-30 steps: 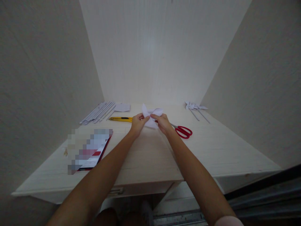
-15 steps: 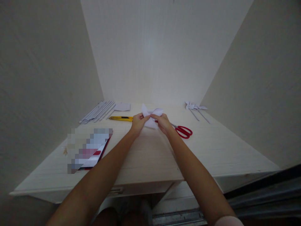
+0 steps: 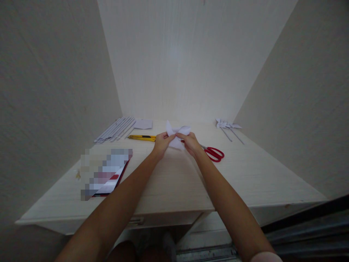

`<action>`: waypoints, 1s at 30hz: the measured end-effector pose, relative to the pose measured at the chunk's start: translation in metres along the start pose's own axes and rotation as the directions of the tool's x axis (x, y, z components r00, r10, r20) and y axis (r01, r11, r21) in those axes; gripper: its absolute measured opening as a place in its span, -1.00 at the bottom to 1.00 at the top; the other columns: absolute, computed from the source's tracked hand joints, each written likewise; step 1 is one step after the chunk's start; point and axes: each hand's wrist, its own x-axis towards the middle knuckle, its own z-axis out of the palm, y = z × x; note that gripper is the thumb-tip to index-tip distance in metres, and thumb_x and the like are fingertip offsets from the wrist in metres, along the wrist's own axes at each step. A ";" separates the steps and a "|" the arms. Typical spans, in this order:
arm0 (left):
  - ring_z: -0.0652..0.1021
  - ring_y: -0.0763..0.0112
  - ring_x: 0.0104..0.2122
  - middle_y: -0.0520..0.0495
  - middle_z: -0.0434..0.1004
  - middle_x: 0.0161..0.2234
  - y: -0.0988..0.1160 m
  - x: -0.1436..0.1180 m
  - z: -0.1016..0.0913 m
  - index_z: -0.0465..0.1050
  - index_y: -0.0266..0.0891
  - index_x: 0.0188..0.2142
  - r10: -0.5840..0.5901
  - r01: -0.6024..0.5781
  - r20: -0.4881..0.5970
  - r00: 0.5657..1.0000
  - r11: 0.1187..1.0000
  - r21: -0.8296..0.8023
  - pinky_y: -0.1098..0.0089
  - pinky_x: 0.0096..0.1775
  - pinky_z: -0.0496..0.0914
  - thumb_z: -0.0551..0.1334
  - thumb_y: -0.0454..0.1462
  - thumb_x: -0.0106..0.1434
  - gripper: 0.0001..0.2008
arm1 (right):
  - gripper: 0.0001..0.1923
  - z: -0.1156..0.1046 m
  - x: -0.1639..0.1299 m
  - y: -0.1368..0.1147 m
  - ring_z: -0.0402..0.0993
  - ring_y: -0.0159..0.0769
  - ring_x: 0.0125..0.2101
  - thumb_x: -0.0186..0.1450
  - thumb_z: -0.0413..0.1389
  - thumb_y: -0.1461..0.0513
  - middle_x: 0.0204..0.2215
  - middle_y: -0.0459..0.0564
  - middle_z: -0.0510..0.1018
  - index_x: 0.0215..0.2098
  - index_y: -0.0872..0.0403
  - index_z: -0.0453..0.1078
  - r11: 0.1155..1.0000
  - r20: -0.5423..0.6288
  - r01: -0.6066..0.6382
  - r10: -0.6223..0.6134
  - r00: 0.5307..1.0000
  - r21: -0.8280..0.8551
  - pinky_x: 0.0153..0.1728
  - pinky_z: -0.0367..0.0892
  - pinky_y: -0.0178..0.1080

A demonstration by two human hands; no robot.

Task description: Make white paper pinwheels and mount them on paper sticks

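Note:
Between my two hands is a white paper pinwheel (image 3: 176, 144), its corners folded in toward the middle and some blades curving up. My left hand (image 3: 163, 142) pinches it from the left, thumb at the centre. From the right, my right hand (image 3: 191, 141) grips it the same way, the two thumb tips almost meeting. A yellow utility knife (image 3: 142, 138) lies just left of my left hand. Red-handled scissors (image 3: 215, 154) lie beside my right hand, their blades partly hidden behind it.
Several white paper sticks (image 3: 116, 129) lie at the back left, next to white paper sheets (image 3: 143, 124). Finished-looking pinwheels on sticks (image 3: 227, 124) rest at the back right. A partly blurred flat packet (image 3: 109, 183) lies at the left. Walls enclose the desk (image 3: 272, 174) on three sides.
The whole view has shifted slightly to the right. Both hands keep their pinch on the paper pinwheel, with hardly any movement of the fingers.

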 end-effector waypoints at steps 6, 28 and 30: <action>0.52 0.36 -0.44 -0.12 0.55 -0.43 0.000 0.000 -0.001 0.50 -0.37 -0.35 0.006 -0.005 0.029 1.000 1.000 -0.005 0.28 -0.25 0.36 0.35 -0.27 -0.15 -0.69 | -0.79 0.002 -0.001 -0.003 0.38 -0.35 -0.47 -0.10 0.20 0.19 -0.55 -0.07 0.50 -0.50 0.11 0.38 1.000 -0.013 -0.011 0.011 1.000 -0.013 -0.32 0.21 -0.25; 0.49 0.41 -0.51 -0.08 0.54 -0.47 0.003 0.001 -0.001 0.49 -0.36 -0.42 0.026 -0.030 -0.108 0.994 0.999 -0.030 0.31 -0.29 0.37 0.32 -0.31 -0.16 -0.76 | -0.79 0.000 -0.002 -0.010 0.27 -0.45 -0.50 -0.06 0.16 0.16 -0.52 -0.15 0.45 -0.45 0.08 0.40 0.998 -0.038 -0.001 -0.001 0.999 -0.064 -0.39 0.09 -0.32; 0.49 0.40 -0.50 -0.08 0.54 -0.48 0.002 0.001 -0.002 0.49 -0.35 -0.42 0.027 -0.029 -0.119 0.993 0.999 -0.019 0.30 -0.29 0.37 0.32 -0.31 -0.17 -0.76 | -0.79 0.000 -0.002 -0.010 0.27 -0.45 -0.51 -0.05 0.15 0.15 -0.53 -0.14 0.45 -0.45 0.08 0.40 0.998 -0.036 -0.008 0.006 0.999 -0.060 -0.41 0.09 -0.32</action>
